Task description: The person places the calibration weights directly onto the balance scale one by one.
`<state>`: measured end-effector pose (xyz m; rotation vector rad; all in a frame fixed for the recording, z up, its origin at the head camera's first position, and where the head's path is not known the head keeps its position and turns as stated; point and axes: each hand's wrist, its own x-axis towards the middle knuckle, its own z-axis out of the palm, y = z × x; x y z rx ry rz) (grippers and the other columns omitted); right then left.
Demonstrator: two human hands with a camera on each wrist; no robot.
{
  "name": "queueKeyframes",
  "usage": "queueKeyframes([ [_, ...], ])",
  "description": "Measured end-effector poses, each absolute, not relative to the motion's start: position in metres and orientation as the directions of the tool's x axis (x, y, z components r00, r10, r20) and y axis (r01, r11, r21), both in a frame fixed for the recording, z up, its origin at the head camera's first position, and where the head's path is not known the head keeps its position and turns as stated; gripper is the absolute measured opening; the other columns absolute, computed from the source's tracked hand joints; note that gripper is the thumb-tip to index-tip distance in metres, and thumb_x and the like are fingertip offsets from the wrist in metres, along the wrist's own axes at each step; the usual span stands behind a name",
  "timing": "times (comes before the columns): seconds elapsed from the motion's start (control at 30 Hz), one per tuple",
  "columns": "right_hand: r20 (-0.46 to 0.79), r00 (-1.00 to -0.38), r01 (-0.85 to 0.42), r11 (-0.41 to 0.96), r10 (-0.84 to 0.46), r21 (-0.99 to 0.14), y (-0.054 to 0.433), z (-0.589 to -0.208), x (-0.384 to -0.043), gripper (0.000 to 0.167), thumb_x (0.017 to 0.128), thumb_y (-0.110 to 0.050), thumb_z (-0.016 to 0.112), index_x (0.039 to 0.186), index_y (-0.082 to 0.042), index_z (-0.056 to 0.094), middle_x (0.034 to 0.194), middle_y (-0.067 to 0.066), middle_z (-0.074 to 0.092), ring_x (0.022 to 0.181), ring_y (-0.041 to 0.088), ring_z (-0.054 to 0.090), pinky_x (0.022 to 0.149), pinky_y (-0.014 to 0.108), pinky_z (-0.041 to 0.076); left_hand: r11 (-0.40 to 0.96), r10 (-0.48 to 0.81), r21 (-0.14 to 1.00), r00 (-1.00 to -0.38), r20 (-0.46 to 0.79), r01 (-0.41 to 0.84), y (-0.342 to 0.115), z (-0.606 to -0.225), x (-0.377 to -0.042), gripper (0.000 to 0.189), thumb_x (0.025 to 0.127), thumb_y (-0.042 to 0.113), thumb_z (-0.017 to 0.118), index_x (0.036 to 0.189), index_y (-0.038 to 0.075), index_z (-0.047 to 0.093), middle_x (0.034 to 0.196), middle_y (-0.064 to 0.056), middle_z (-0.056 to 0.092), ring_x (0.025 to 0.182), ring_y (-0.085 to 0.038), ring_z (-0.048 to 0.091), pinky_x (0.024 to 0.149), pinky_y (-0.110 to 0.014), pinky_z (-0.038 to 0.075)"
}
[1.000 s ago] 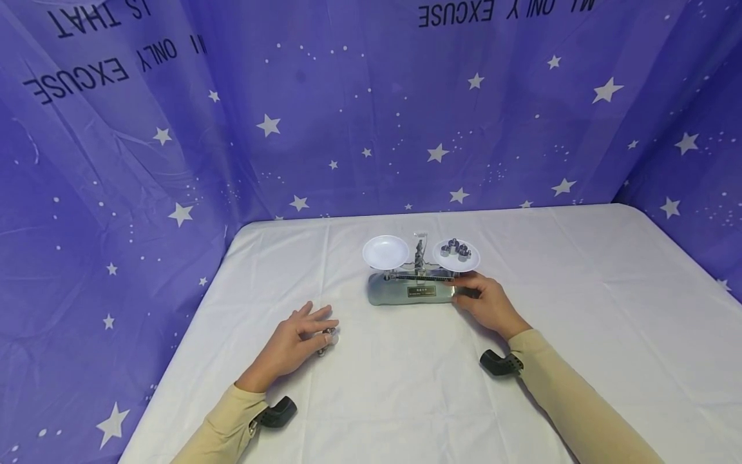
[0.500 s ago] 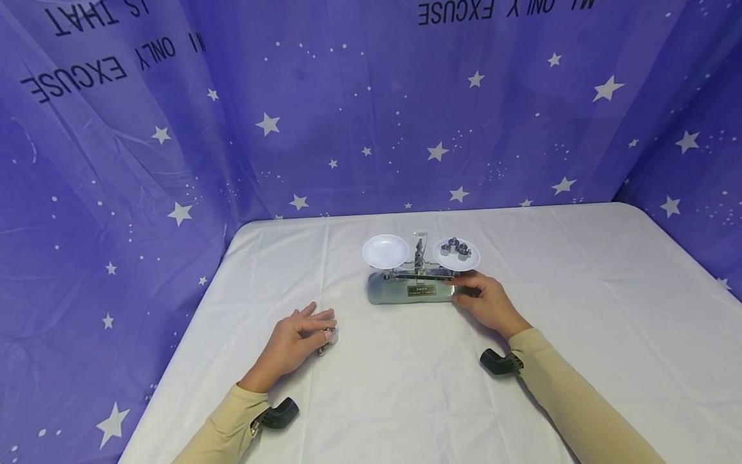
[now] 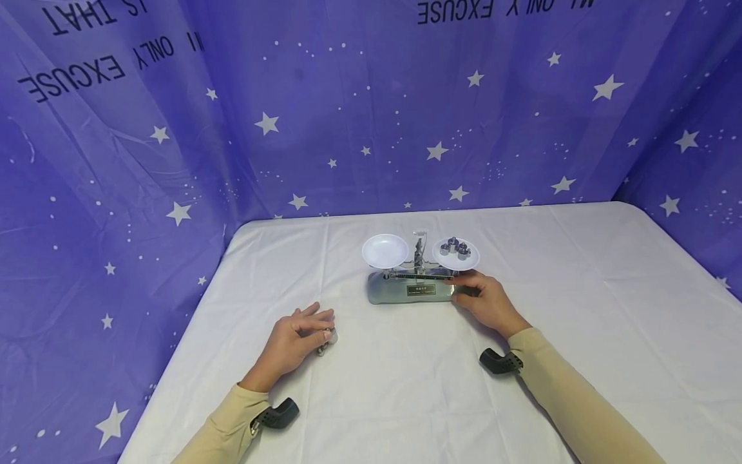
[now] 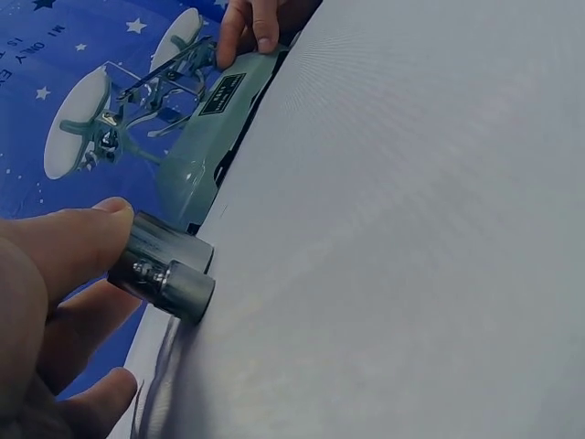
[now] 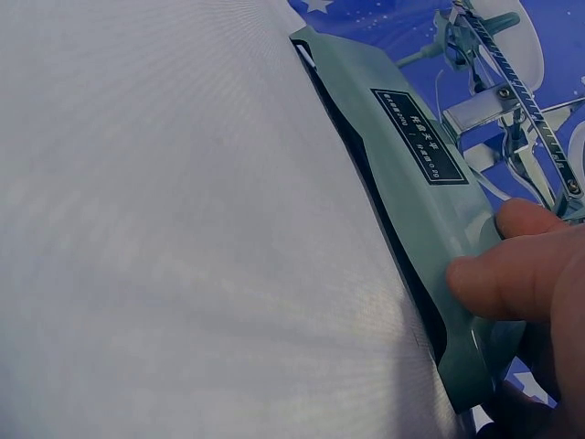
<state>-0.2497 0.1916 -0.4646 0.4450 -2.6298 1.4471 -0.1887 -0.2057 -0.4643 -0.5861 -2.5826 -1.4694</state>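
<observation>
A green balance scale (image 3: 385, 293) stands at the middle of the table. Its left white pan (image 3: 385, 250) holds nothing, while several metal weights (image 3: 462, 251) sit on the right pan (image 3: 442, 260). At the right end of the base, my right hand (image 3: 491, 306) grips it, the thumb (image 5: 480, 283) on the front face. Nearer and to the left, my left hand (image 3: 290, 341) pinches a cylindrical metal weight (image 4: 169, 242) low over the cloth. A smaller weight (image 4: 190, 291) lies close against it; part of the cluster is hidden by the fingers.
A white cloth (image 3: 406, 386) covers the table. Blue curtains (image 3: 348, 96) with stars and lettering hang behind and at both sides. A dark wrist-worn device sits at the left wrist (image 3: 279, 414) and another at the right wrist (image 3: 500, 362).
My left hand has shifted very slightly right, and its fingers have drawn in closer around the weight. The right hand and the scale stay put.
</observation>
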Motion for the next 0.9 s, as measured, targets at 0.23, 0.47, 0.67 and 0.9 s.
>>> queueKeyframes([
  [0.23, 0.230, -0.952, -0.302, 0.504, -0.202, -0.809, 0.192, -0.465, -0.250, 0.032, 0.082, 0.007, 0.069, 0.113, 0.001, 0.075, 0.131, 0.023, 0.067, 0.127, 0.038, 0.058, 0.101, 0.012, 0.039, 0.459, 0.258, 0.817, -0.932, 0.253, 0.349, -0.204, -0.464, -0.189, 0.014, 0.085, 0.002, 0.076, 0.098, 0.004, 0.081, 0.103, -0.015, 0.079, 0.131, -0.046, 0.057, 0.122, -0.070, 0.018],
  [0.47, 0.238, -0.949, -0.310, 0.489, -0.205, -0.816, 0.192, -0.466, -0.250, 0.032, 0.083, 0.007, 0.069, 0.113, 0.001, 0.075, 0.131, 0.023, 0.067, 0.128, 0.039, 0.058, 0.102, 0.010, 0.037, 0.437, 0.233, 0.842, -0.944, 0.232, 0.315, -0.200, -0.461, -0.188, 0.013, 0.085, 0.000, 0.075, 0.097, 0.002, 0.081, 0.098, -0.015, 0.079, 0.127, -0.044, 0.061, 0.124, -0.067, 0.019],
  [0.67, 0.243, -0.947, -0.317, 0.480, -0.210, -0.818, 0.192, -0.466, -0.250, 0.031, 0.083, 0.007, 0.070, 0.113, -0.002, 0.076, 0.130, 0.020, 0.069, 0.129, 0.036, 0.058, 0.103, 0.009, 0.036, 0.429, 0.193, 0.857, -0.956, 0.223, 0.286, -0.197, -0.459, -0.189, 0.015, 0.086, 0.002, 0.075, 0.100, 0.002, 0.080, 0.102, -0.014, 0.079, 0.113, -0.026, 0.073, 0.114, -0.047, 0.048],
  [0.9, 0.243, -0.949, -0.311, 0.485, -0.199, -0.817, 0.192, -0.465, -0.249, 0.032, 0.083, 0.006, 0.071, 0.113, -0.003, 0.077, 0.131, 0.019, 0.068, 0.129, 0.035, 0.058, 0.105, 0.013, 0.037, 0.342, 0.155, 0.911, -0.970, 0.187, 0.230, -0.195, -0.441, -0.198, 0.017, 0.092, 0.004, 0.071, 0.106, -0.002, 0.077, 0.108, -0.020, 0.077, 0.088, 0.005, 0.069, 0.080, -0.015, 0.057],
])
